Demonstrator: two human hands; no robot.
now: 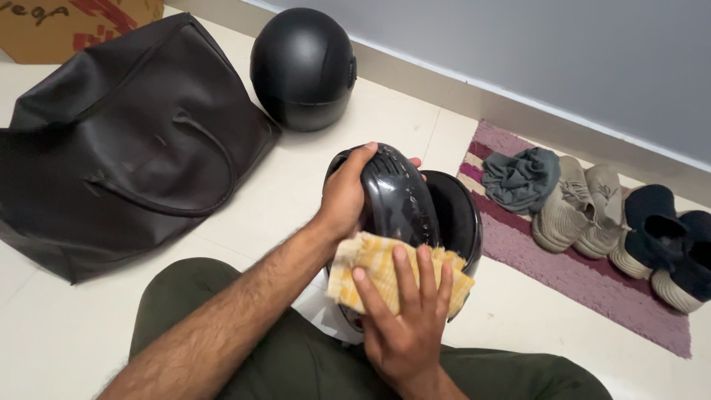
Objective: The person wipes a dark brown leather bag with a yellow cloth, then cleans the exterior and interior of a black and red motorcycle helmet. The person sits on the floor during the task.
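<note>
A glossy black helmet (415, 204) rests against my lap, above my dark green trousers. My left hand (346, 194) grips its upper left side, fingers curled over the top. My right hand (406, 320) presses a yellow and white checked cloth (370, 267) flat against the helmet's lower front. The cloth covers part of the shell beneath my fingers.
A second, matte black helmet (304, 68) stands on the pale tiled floor near the wall. A large black bag (126, 141) lies at left, a cardboard box (44, 30) behind it. At right a purple mat (570, 278) holds a grey cloth, beige shoes (578, 207) and dark shoes (666, 241).
</note>
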